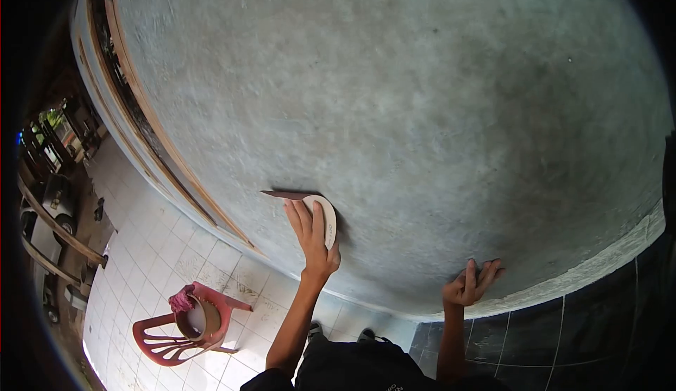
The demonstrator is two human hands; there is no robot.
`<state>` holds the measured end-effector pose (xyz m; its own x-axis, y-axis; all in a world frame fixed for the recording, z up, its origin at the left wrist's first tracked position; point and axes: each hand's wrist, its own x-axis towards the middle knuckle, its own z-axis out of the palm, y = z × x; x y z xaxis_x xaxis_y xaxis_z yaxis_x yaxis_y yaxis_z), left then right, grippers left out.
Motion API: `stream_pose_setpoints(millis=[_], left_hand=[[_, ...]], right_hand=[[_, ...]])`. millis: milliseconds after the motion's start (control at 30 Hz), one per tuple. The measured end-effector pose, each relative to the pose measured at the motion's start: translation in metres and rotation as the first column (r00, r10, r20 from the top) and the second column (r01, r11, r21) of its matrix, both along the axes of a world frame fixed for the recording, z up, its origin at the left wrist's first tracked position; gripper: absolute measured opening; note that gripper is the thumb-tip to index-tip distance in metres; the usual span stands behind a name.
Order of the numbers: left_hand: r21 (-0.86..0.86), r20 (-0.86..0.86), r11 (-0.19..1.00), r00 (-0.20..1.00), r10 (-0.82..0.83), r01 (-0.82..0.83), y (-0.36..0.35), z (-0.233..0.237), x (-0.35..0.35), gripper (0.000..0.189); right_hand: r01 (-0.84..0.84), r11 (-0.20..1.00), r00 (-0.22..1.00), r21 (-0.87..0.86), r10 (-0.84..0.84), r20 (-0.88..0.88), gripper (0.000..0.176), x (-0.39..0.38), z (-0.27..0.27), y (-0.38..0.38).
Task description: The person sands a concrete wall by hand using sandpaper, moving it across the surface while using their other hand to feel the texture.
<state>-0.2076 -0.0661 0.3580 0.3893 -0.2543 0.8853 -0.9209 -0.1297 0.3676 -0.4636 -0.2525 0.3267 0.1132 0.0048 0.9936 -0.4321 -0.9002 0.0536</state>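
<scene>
A sheet of sandpaper (328,223), pale on its printed back and dark reddish-brown on its grit side, is bent under my left hand (315,239). That hand presses it against a grey plastered wall (394,130), its fingers closed over the sheet, and one edge of the paper sticks out to the left. Lower down and to the right, my right hand (473,284) rests at the wall with its fingers apart and nothing in them.
Behind me to the left, a red plastic chair (151,334) holds a bucket (201,319) with a dark pink cloth (182,299) over its rim. White tiles (127,250) cover the floor; black tiles (549,331) lie at right. A wooden frame (190,190) edges the wall's left side.
</scene>
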Motion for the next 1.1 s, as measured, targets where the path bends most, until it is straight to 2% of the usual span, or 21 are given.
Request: stream_pose_setpoints(millis=[133, 233, 267, 300, 367, 467, 533, 600, 667, 700, 767, 933, 1067, 1100], left_hand=[[-0.042, 0.098, 0.998, 0.994, 0.047, -0.043, 0.005, 0.067, 0.014, 0.066], [-0.033, 0.115, 0.999, 0.993, 0.03, -0.026, 0.007, 0.095, 0.017, 0.061], [-0.039, 0.124, 0.999, 0.992, 0.024, -0.019, 0.01, 0.089, 0.017, 0.061], [0.028, 0.134, 1.0, 0.991, 0.008, -0.012, 0.013, 0.074, 0.015, 0.061], [0.126, 0.13, 0.992, 0.992, -0.001, -0.016, 0.017, 0.025, 0.016, 0.064], [0.11, 0.155, 0.994, 0.988, 0.01, -0.027, 0.015, 0.006, 0.018, 0.065], [0.097, 0.14, 0.995, 0.99, -0.001, -0.012, 0.01, 0.03, 0.02, 0.066], [0.015, 0.2, 1.0, 0.98, 0.005, -0.008, 0.003, 0.068, 0.024, 0.067], [-0.008, 0.187, 1.0, 0.982, 0.002, -0.001, -0.005, 0.1, 0.018, 0.068], [-0.011, 0.178, 1.0, 0.984, -0.005, 0.007, -0.008, 0.109, 0.012, 0.067], [0.004, 0.199, 1.0, 0.98, -0.03, 0.03, -0.013, 0.099, 0.004, 0.066], [0.036, 0.275, 0.999, 0.96, -0.047, 0.039, -0.005, 0.038, 0.015, 0.064], [-0.063, 0.11, 0.997, 0.993, -0.044, 0.052, 0.004, 0.048, 0.023, 0.069], [-0.082, 0.134, 0.996, 0.99, -0.033, 0.044, 0.005, 0.055, 0.029, 0.068]], right_hand=[[0.011, 0.998, 1.0, 0.065, -0.012, 0.015, 0.042, 0.014, 0.013, 0.012], [0.018, 0.995, 0.999, 0.102, -0.023, 0.045, 0.042, 0.033, 0.023, 0.022], [0.005, 0.992, 0.999, 0.127, -0.011, 0.045, 0.042, 0.039, 0.026, 0.026], [0.011, 0.992, 0.999, 0.125, -0.017, 0.048, 0.042, 0.046, 0.028, 0.03], [0.015, 0.997, 1.0, 0.079, -0.015, 0.009, 0.044, 0.064, 0.034, 0.036], [0.056, 0.995, 0.998, 0.082, -0.057, 0.011, 0.044, 0.081, 0.044, 0.042], [0.086, 0.994, 0.996, 0.072, -0.087, 0.009, 0.047, 0.087, 0.058, 0.044], [0.111, 0.991, 0.994, 0.069, -0.112, 0.009, 0.05, 0.096, 0.071, 0.048], [0.076, 0.988, 0.986, 0.138, -0.095, 0.135, 0.048, 0.107, 0.082, 0.052], [0.078, 0.987, 0.985, 0.141, -0.098, 0.14, 0.048, 0.111, 0.084, 0.056], [0.055, 0.98, 0.974, 0.191, -0.094, 0.204, 0.048, 0.116, 0.089, 0.058], [0.034, 0.985, 0.973, 0.168, -0.071, 0.222, 0.045, 0.114, 0.085, 0.058], [0.004, 0.989, 0.965, 0.15, -0.044, 0.26, 0.042, 0.116, 0.086, 0.057], [0.0, 0.986, 0.962, 0.169, -0.046, 0.267, 0.041, 0.117, 0.085, 0.057]])
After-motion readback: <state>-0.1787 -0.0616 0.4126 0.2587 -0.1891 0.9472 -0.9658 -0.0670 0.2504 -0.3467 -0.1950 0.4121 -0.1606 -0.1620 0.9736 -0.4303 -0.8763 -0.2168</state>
